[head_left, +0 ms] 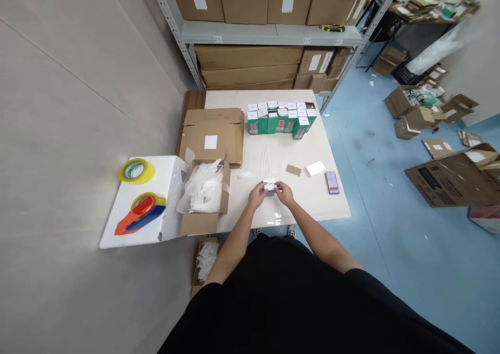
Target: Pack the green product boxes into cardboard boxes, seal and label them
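Note:
Close to the table's near edge stands a small box (pixel 269 185) with a white top, its side mostly hidden by my fingers. My left hand (pixel 257 195) grips it from the left, fingers curled against its side. From the right, my right hand (pixel 284 192) holds the same box with its fingertips. Beyond them, several green boxes with white tops (pixel 272 121) stand in rows at the back of the white table (pixel 320 203). Right of my hands lie a small brown cardboard piece (pixel 293 170), a white card or flat box (pixel 315 168) and a purple stack (pixel 332 182).
An open carton of white plastic bags (pixel 203 190) and flattened cardboard (pixel 213 130) sit at left. Tape rolls (pixel 136 171) and a red-and-blue tape dispenser (pixel 142 214) rest on a white foam block (pixel 172 187). A metal shelf (pixel 250 32) with cartons borders the back; cartons (pixel 461 174) occupy the right floor.

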### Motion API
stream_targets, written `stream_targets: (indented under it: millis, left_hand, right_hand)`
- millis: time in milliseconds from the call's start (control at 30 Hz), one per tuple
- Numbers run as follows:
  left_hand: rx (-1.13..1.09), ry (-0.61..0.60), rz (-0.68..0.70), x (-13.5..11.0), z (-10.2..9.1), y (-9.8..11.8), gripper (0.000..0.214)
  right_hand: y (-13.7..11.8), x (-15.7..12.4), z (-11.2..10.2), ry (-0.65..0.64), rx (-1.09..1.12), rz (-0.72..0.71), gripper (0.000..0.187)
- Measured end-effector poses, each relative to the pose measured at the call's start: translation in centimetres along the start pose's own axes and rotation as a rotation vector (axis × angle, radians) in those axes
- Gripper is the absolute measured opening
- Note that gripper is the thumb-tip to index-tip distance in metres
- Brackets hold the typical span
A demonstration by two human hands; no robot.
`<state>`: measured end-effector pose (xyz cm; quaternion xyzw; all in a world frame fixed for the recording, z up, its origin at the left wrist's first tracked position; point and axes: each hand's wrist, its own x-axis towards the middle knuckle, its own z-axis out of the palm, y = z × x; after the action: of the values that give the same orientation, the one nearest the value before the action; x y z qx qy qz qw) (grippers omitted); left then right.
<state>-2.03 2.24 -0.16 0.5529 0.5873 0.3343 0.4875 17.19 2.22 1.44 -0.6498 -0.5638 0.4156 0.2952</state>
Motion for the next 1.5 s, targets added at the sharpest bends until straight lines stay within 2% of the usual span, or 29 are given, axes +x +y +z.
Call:
stream_targets:
  millis: [100,267,400,500,567,700,867,967,1100,1200,1300,1400,1500]
  left_hand:
    - [0.0,0.017,-0.025,0.2,0.2,0.1,0.04]
    - [-0.03,0.028,-0.095,0.4,0.5,0.3,0.041]
    - [-0.031,0.0,-0.1,0.2,0.4,-0.1,0.045]
    - [-0.008,-0.008,-0.071,-0.1,0.4,-0.1,0.048]
    - [0.008,-0.009,-0.06,-0.2,0.5,0.0,0.049]
    - [0.044,-0.022,-0.023,-0.3,0.4,0.3,0.049]
    - [0.084,-0.046,0.033,0.0,0.0,0.3,0.046]
    - [0.104,-0.047,0.05,0.0,-0.1,0.2,0.045]
    - [0.101,-0.033,0.044,-0.4,-0.1,0.0,0.045]
    - [0.043,-0.027,0.027,-0.7,0.0,-0.1,0.042]
    - [-0.002,-0.016,0.029,-0.8,0.2,-0.3,0.039]
    - [-0.029,0.035,0.022,-0.9,0.9,-0.6,0.041]
    - [-0.127,0.098,-0.047,-1.0,1.8,-1.0,0.06]
  right_hand:
    - [0.1,0.1,0.4,0.04,0.027,0.086,0.03]
    - [0.1,0.5,0.5,0.07,0.074,0.199,0.031]
    - [0.2,-0.2,0.1,0.002,0.088,0.061,0.034]
    - [0.2,-1.2,0.3,0.019,0.029,-0.041,0.022]
    - [0.2,-1.8,0.7,0.053,-0.085,-0.039,0.017]
    - [0.3,-2.3,1.5,0.075,-0.366,-0.027,0.019]
    - [0.3,-2.1,1.2,0.057,-0.54,-0.133,0.029]
    - [0.4,-1.8,1.0,0.018,-0.665,-0.183,0.028]
    - [0.7,-1.7,1.3,0.031,-0.754,-0.246,0.024]
    - [1.1,-2.0,1.5,0.045,-0.689,-0.276,0.023]
    - [1.6,-2.3,1.5,0.057,-0.46,-0.253,0.027]
    - [1.9,-2.2,1.8,0.08,-0.144,-0.122,0.036]
    - [2.1,-1.4,2.3,0.127,0.103,0.021,0.045]
